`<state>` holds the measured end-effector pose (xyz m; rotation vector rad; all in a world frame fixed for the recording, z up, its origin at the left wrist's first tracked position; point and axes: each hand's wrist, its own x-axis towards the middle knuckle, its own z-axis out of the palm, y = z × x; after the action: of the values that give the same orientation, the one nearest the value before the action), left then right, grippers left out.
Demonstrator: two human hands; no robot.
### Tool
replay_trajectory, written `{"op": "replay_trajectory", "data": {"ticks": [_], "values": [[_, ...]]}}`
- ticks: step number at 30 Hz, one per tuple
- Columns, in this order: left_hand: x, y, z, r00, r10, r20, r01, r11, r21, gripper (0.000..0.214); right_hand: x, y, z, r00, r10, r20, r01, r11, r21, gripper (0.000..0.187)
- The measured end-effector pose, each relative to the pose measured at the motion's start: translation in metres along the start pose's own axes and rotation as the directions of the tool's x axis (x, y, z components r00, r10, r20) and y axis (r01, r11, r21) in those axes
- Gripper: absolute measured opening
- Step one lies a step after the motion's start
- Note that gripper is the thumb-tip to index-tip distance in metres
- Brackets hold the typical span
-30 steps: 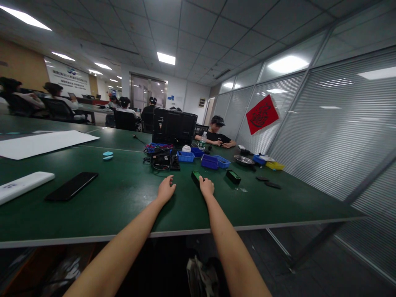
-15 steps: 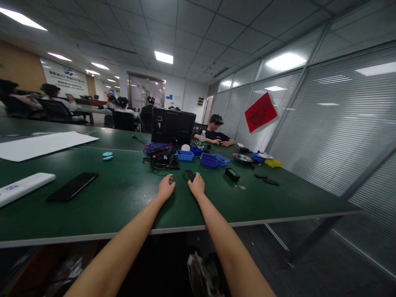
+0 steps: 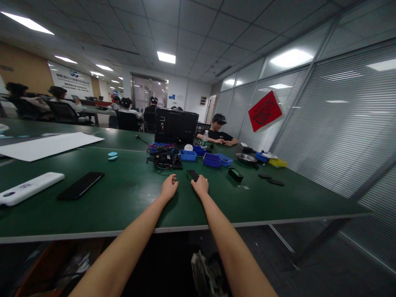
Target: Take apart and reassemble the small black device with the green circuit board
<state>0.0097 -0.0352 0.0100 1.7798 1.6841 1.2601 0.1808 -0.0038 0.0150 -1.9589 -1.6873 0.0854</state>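
My right hand is closed around the near end of a small black block with green on its side, which lies on the green table. Its exact kind is too small to make out. To the left, apart from the block, my left hand rests on the table with loosely curled fingers and nothing visible in it. A similar black box with a green top sits to the right of my right hand.
Beyond my hands are a black device with cables, blue bins, a monitor and a bottle. A black phone-like slab and white long case lie left. A metal bowl stands right. Another person sits opposite.
The camera view has turned slightly left, so everything sits a little further right in the picture. Both hands keep nearly the same pose, my right hand still on the block.
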Motion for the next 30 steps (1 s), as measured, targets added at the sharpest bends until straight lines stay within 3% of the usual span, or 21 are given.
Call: {"op": "replay_trajectory", "data": {"ticks": [30], "values": [[-0.0018, 0.0029, -0.0044, 0.999, -0.013, 0.032, 0.014, 1.0, -0.024, 0.038, -0.0023, -0.0008, -0.006, 0.999, -0.018, 0.046, 0.016, 0.999, 0.028, 0.04]]}}
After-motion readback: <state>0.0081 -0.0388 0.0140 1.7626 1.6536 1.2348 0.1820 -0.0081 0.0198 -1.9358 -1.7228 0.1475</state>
